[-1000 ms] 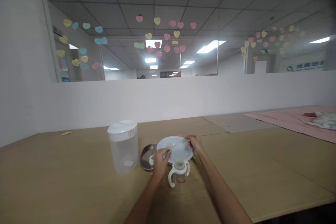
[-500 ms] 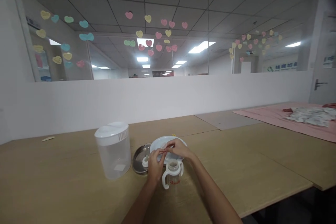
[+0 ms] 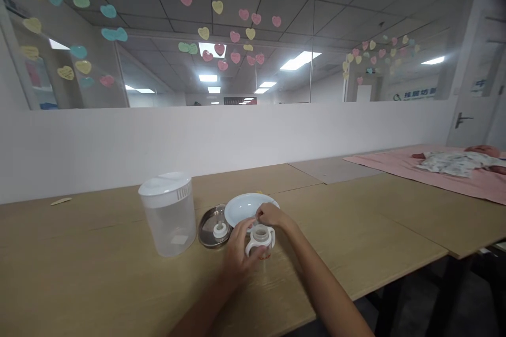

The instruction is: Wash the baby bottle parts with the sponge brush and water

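A clear baby bottle (image 3: 261,235) with a white collar and two handles stands uncapped on the table, its mouth upward. My left hand (image 3: 239,253) is closed round its left side, thumb across the front. Just behind the bottle, over the near rim of a white bowl (image 3: 241,205), my right hand (image 3: 272,215) is closed, fingertips pinched. What it holds, if anything, is too small and hidden to name. Left of the bowl, a round metal tray (image 3: 206,237) carries a white bottle ring with a clear dome (image 3: 220,229).
A tall translucent tub (image 3: 168,221) with a white lid stands at the left. On the far right, a baby-like figure (image 3: 450,162) in patterned clothing lies on a pink cloth (image 3: 395,156). A white wall with windows (image 3: 237,137) runs behind the wooden table (image 3: 348,242).
My left hand has left the pinch with my right hand and come down round the bottle. The right hand has drawn in behind the bottle, fingers more curled. The camera view has shifted.
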{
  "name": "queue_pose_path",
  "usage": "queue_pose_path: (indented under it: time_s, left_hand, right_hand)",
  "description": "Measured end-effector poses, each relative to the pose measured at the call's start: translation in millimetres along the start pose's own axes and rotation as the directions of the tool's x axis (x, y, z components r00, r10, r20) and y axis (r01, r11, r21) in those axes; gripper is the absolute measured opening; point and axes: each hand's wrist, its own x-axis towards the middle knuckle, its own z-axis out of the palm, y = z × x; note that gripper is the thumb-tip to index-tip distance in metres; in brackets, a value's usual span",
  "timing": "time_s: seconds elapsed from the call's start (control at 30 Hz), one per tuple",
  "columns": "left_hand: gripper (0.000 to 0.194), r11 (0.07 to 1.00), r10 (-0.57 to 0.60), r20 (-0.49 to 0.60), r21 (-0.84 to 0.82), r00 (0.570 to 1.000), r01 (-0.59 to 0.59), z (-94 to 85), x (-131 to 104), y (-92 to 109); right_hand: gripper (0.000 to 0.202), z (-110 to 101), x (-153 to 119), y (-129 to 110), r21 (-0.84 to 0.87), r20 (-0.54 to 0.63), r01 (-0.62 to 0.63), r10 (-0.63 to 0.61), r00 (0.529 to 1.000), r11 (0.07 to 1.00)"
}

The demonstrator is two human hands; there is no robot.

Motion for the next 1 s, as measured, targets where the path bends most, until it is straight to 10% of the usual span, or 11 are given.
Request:
queue_pose_path:
  time_s: [0.27,0.5,0.7,0.87,1.0]
  left_hand:
    - [0.047,0.998,0.028,-0.028,0.059,0.999,-0.026,10.9,-2.0,-5.7]
    - [0.055,0.998,0.032,0.014,0.051,0.999,-0.033,5.8,-5.3,-16.6]
    - [0.055,0.997,0.056,-0.079,-0.045,0.995,-0.060,2.3,-3.0,-24.4]
    - [0.037,0.983,-0.146,-0.402,0.048,0.904,0.179,-16.9,6.5,-46.1]
    - [0.034,0.921,-0.196,-0.311,0.267,0.930,0.284,-29.4,8.4,-66.6]
  right_hand:
    - [0.016,5.6,16.7,-13.1,-0.073,0.097,-0.033,0.040,0.995,0.997]
    - [0.031,-4.0,14.4,-26.6,-0.071,-0.293,-0.046,0.024,0.956,0.996]
    - [0.034,-24.0,4.9,-42.2,0.345,-0.507,0.208,-0.004,0.862,0.915]
    - [0.041,-31.1,-12.0,-63.8,0.469,-0.626,0.370,0.007,0.780,0.802]
    - [0.038,-24.2,-26.3,-74.2,0.512,-0.601,0.393,-0.009,0.799,0.764]
